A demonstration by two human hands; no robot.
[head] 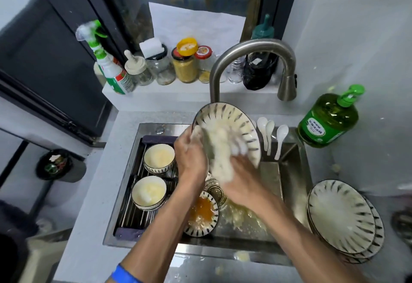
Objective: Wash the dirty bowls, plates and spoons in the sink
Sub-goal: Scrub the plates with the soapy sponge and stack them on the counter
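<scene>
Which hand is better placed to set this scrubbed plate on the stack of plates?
Probably the left hand: it already grips the plate by its rim, while the right hand holds the soapy cloth. But the stack lies on the right, so it must reach across.

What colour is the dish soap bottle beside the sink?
Green, with a green pump; the dish soap bottle shows clearly in the head view.
</scene>
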